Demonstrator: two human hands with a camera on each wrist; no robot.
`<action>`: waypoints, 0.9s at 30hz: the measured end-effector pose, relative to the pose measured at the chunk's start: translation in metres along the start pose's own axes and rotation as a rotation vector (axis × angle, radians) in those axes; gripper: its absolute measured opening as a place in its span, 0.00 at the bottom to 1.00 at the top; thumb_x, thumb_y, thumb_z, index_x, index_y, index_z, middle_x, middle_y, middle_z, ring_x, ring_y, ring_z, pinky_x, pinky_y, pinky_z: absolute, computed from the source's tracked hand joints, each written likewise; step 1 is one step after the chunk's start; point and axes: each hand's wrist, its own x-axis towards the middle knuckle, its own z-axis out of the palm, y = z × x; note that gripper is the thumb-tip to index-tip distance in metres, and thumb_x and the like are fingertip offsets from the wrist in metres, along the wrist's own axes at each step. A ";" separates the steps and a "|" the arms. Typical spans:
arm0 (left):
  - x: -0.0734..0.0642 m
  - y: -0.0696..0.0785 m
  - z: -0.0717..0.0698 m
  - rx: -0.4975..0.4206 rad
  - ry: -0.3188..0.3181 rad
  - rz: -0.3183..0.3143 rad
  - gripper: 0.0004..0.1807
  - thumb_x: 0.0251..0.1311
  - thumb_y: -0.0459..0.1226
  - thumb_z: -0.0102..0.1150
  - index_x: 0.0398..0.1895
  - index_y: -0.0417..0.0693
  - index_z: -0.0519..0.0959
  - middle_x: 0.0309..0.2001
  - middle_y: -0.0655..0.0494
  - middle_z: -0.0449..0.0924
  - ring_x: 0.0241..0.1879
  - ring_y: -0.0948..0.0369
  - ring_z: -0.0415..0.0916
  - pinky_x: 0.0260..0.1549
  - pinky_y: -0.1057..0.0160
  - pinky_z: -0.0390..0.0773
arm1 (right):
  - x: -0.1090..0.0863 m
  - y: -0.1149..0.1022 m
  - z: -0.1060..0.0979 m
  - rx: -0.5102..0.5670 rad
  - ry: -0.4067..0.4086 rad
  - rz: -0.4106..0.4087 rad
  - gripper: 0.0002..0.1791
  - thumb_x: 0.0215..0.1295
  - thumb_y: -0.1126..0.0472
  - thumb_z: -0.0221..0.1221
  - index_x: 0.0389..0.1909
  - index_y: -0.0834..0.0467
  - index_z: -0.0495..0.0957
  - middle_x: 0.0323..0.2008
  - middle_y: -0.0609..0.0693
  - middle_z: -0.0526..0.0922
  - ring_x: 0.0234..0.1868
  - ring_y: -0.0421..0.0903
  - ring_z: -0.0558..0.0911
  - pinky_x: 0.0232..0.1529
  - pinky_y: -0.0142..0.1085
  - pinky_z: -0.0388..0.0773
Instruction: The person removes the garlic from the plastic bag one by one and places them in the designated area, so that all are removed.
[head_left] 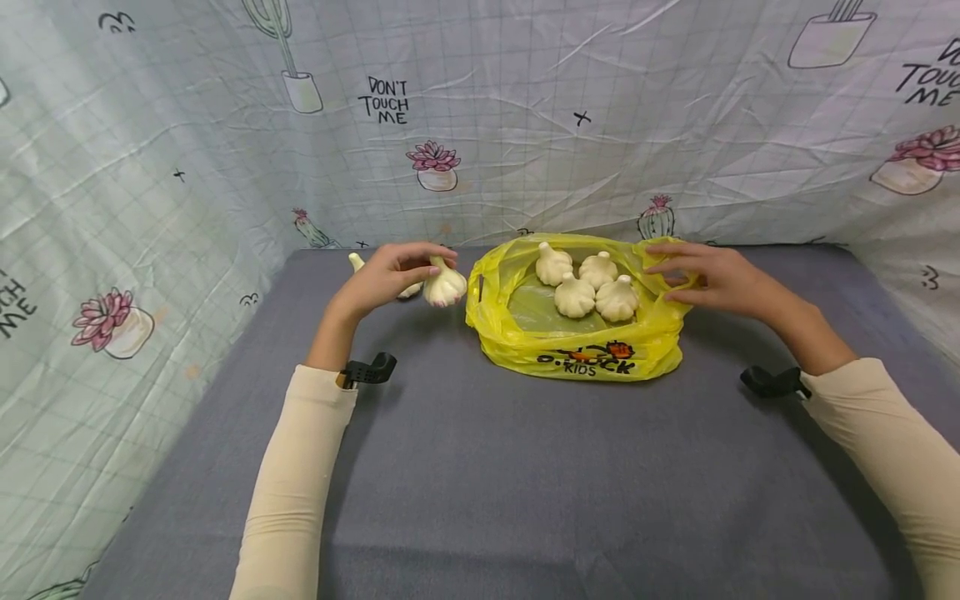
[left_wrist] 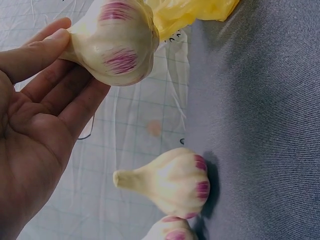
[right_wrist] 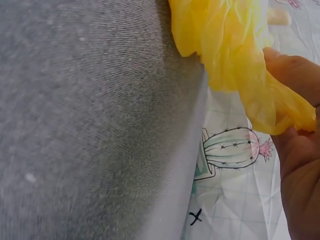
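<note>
Left hand pinches garlic bulb by stem, just left of yellow bag. Right hand grips bag rim, holding mouth wide. We figure best: keep rim up and taut, carry bulb over edge, set beside four bulbs inside, not drop. Two loose bulbs sit behind.

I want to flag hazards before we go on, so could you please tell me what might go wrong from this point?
1. The left hand pinches the garlic bulb only by its thin stem, so it might slip or the stem snap.
2. The right hand holds just one edge of the thin yellow bag; a tug could collapse the opening or tip out the four bulbs inside.
3. Loose bulbs lie at the table's far edge and could be knocked.
</note>
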 end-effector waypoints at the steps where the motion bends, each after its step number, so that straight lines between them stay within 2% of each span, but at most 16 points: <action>1: 0.000 0.000 0.000 0.000 0.000 -0.001 0.16 0.73 0.32 0.56 0.61 0.44 0.81 0.58 0.46 0.82 0.54 0.55 0.80 0.50 0.64 0.79 | -0.001 0.000 -0.001 0.010 -0.002 0.022 0.27 0.52 0.72 0.74 0.56 0.62 0.83 0.68 0.56 0.74 0.36 0.41 0.85 0.32 0.24 0.79; 5: 0.002 0.000 0.002 0.003 -0.002 -0.008 0.17 0.74 0.30 0.55 0.62 0.42 0.80 0.59 0.43 0.81 0.54 0.53 0.79 0.51 0.61 0.79 | -0.004 0.003 -0.004 0.078 -0.009 0.113 0.25 0.55 0.70 0.73 0.56 0.59 0.84 0.66 0.59 0.76 0.33 0.33 0.81 0.32 0.23 0.77; 10: 0.005 -0.001 0.003 0.005 0.005 -0.031 0.17 0.74 0.28 0.54 0.63 0.40 0.79 0.58 0.41 0.81 0.53 0.53 0.79 0.54 0.52 0.78 | -0.004 0.007 -0.007 0.205 -0.026 0.225 0.23 0.60 0.70 0.71 0.57 0.56 0.84 0.66 0.57 0.77 0.27 0.36 0.76 0.29 0.26 0.74; 12: 0.006 -0.003 0.003 0.004 0.007 -0.038 0.17 0.74 0.28 0.53 0.63 0.39 0.79 0.58 0.41 0.81 0.53 0.53 0.80 0.54 0.51 0.78 | -0.003 0.008 -0.008 0.264 -0.035 0.276 0.22 0.61 0.69 0.70 0.57 0.55 0.85 0.66 0.55 0.76 0.25 0.38 0.74 0.28 0.28 0.73; 16: 0.006 -0.004 0.002 0.011 0.003 -0.039 0.18 0.74 0.28 0.53 0.63 0.40 0.79 0.58 0.42 0.81 0.54 0.52 0.79 0.53 0.58 0.78 | -0.001 0.010 -0.009 0.335 -0.048 0.373 0.21 0.63 0.68 0.70 0.57 0.54 0.85 0.67 0.53 0.76 0.30 0.39 0.77 0.30 0.30 0.74; 18: 0.006 -0.005 0.002 0.017 0.002 -0.034 0.18 0.74 0.29 0.53 0.64 0.41 0.79 0.58 0.42 0.81 0.55 0.52 0.79 0.52 0.62 0.78 | -0.001 0.011 -0.008 0.347 -0.056 0.401 0.21 0.63 0.67 0.70 0.58 0.54 0.85 0.67 0.52 0.76 0.36 0.38 0.79 0.32 0.30 0.74; 23: 0.009 -0.008 0.001 0.039 -0.006 -0.027 0.17 0.74 0.32 0.55 0.63 0.45 0.80 0.57 0.46 0.82 0.55 0.54 0.80 0.52 0.63 0.78 | -0.003 0.014 -0.006 0.365 -0.068 0.416 0.21 0.63 0.68 0.70 0.58 0.55 0.85 0.66 0.52 0.77 0.43 0.36 0.79 0.31 0.31 0.74; 27: 0.013 -0.011 0.000 0.080 -0.010 -0.041 0.16 0.74 0.33 0.55 0.61 0.47 0.82 0.57 0.49 0.83 0.54 0.56 0.80 0.53 0.58 0.79 | -0.005 0.014 -0.006 0.377 -0.064 0.411 0.21 0.62 0.68 0.70 0.58 0.55 0.85 0.66 0.51 0.78 0.48 0.34 0.79 0.31 0.31 0.73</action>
